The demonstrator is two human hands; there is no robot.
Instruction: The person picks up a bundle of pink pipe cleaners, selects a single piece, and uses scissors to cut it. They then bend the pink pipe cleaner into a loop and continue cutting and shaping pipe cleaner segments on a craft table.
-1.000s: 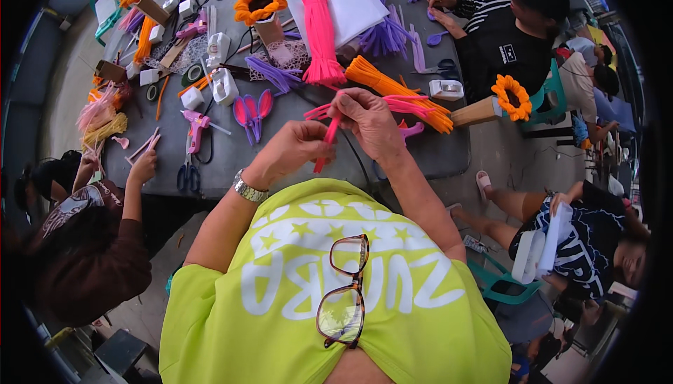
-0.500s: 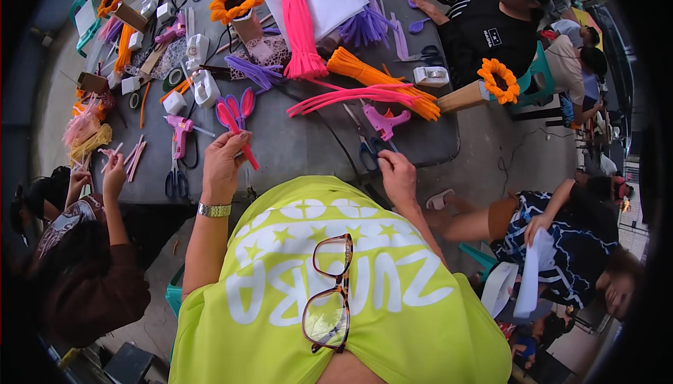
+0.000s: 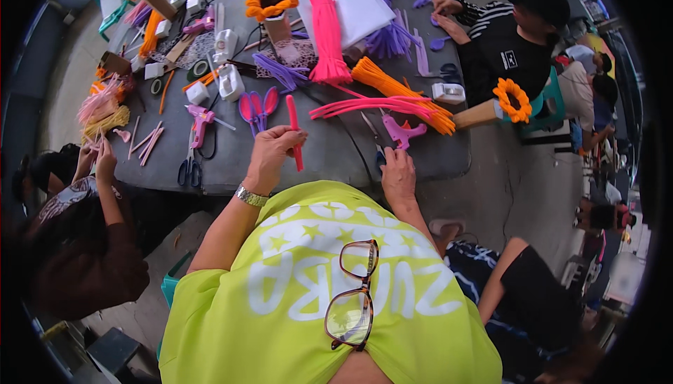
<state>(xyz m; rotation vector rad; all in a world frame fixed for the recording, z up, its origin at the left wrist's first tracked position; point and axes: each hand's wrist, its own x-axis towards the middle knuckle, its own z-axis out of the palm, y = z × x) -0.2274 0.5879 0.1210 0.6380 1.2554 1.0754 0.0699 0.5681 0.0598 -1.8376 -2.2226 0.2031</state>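
Observation:
My left hand [image 3: 275, 149] is closed on an upright bundle of short red-pink pipe cleaners [image 3: 295, 131]. To its right, my right hand [image 3: 398, 168] is curled at the handles of dark scissors [image 3: 373, 129] near the table's front edge, gripping them, fingertips partly hidden. Just beyond lie a pink glue gun [image 3: 405, 130] and long pink pipe cleaners [image 3: 361, 108], draped partly over an orange bundle [image 3: 392, 82]. Purple scissor-like loops with pink insides [image 3: 258, 109] rest above my left hand.
The grey table [image 3: 326, 166] holds pink [image 3: 327, 33] and purple bundles, white sheets [image 3: 364, 2], tape dispensers [image 3: 228, 82], another glue gun [image 3: 202, 123] and felt-like sunflowers [image 3: 270, 0]. Co-workers sit at left [image 3: 84, 258], top right [image 3: 505, 47] and lower right [image 3: 512, 300].
My hands were together on the pink pipe cleaners and are now apart. My left keeps the short bundle; my right has let go and moved down-right onto the scissors.

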